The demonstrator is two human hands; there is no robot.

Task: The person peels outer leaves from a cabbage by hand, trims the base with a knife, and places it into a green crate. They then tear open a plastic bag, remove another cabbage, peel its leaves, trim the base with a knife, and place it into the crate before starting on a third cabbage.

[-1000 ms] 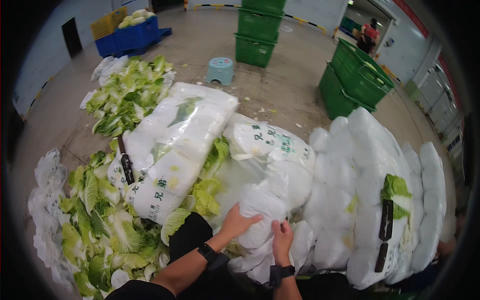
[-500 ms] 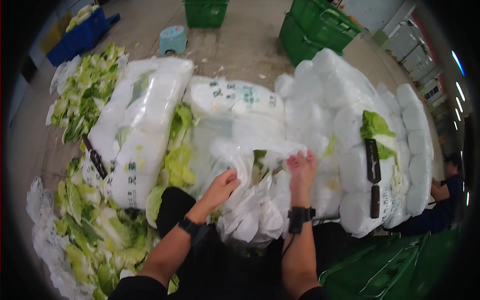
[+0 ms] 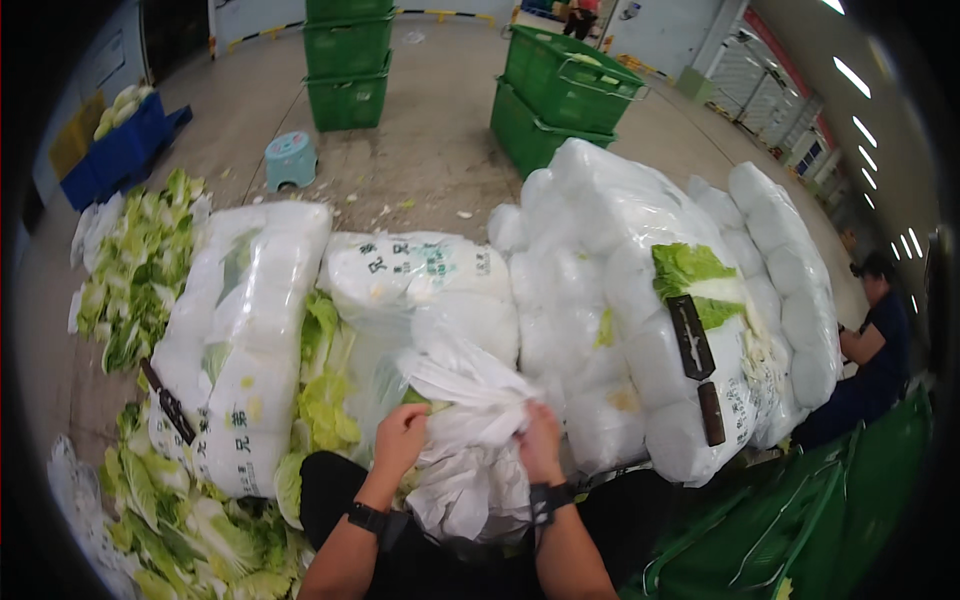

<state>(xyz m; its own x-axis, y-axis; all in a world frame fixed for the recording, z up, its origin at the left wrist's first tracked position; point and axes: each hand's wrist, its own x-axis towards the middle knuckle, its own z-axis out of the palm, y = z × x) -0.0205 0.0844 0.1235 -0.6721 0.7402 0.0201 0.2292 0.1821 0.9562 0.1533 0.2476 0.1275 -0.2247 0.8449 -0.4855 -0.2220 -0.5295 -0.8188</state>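
In front of me lies a large clear plastic bag (image 3: 375,350) holding white-wrapped bundles, with crumpled white sheeting (image 3: 465,450) bunched at its near end. My left hand (image 3: 402,440) is closed at the left edge of this sheeting, its fingers curled in a pinch. My right hand (image 3: 540,440), slightly blurred, grips the gathered sheeting on the other side. A bit of green leaf (image 3: 415,398) shows beside the left hand; the rest of what lies under the sheeting is hidden. Loose cabbage leaves (image 3: 325,385) fill the gap to the left.
Filled white bags (image 3: 235,330) stand left and right (image 3: 600,230). A black-bladed knife (image 3: 690,335) lies on the right one, another knife (image 3: 172,408) on the left. Leaf piles (image 3: 200,520), green crates (image 3: 345,100), a small blue stool (image 3: 290,160) and a co-worker (image 3: 875,340) surround me.
The view has tilted up, showing more floor and crates. My right hand has drawn its side of the white sheeting inward and down, and the opening between my hands has been covered over.
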